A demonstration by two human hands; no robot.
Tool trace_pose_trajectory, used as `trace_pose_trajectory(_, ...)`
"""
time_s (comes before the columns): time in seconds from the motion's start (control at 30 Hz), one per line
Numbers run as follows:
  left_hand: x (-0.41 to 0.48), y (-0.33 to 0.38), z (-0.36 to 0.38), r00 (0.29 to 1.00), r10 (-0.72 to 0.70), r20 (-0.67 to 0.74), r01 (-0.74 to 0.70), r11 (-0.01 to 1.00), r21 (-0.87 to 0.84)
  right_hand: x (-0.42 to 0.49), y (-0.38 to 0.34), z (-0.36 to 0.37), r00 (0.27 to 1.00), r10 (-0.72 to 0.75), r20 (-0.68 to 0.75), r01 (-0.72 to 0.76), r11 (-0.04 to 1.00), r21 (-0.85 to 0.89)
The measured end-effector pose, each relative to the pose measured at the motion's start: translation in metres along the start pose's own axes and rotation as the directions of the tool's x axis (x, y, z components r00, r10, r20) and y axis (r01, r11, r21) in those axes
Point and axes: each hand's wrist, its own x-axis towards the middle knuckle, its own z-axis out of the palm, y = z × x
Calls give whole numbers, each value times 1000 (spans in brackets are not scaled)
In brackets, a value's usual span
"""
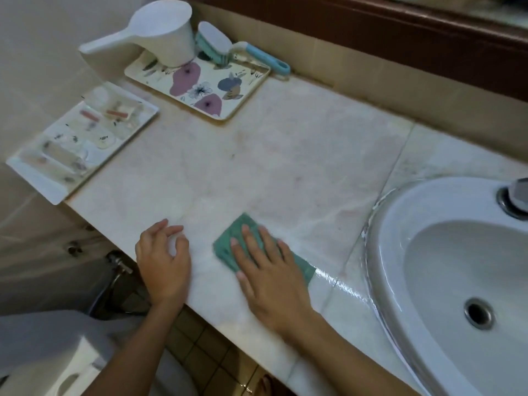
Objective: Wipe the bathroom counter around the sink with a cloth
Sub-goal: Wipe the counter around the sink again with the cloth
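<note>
A folded green cloth [228, 241] lies flat on the pale marble counter [285, 155] near its front edge, left of the white sink [400, 224]. My right hand [265, 270] presses down on the cloth with straight, spread fingers. My left hand [163, 261] rests on the counter's front edge to the left of the cloth, fingers loosely bent, holding nothing. A wet, shiny streak runs along the counter between the cloth and the sink rim.
A floral tray [228, 95] at the back holds a white water scoop [160, 32] and a teal scrub brush [217, 41]. A white tray [57, 187] of small toiletries overhangs the counter's left end. The faucet base [514, 198] stands at the right. A white toilet tank [57, 364] sits below left.
</note>
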Motion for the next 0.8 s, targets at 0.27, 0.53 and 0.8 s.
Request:
trace_pose_trajectory(0.27,2,1,-2,1000,-5,23,5,1000,-2,20,90,-33,934,355,-25,-355,935,-8)
trace_pose_trajectory(0.53,5,1,-1,999,32,33,-33,999,15,127,72,-34,891,452,-38,-453,891,-33)
trace_pose_trajectory(0.8,4,-2,-1,999,28,32,-29,999,21,-8,-15,1,988,-115,107,118,993,-23)
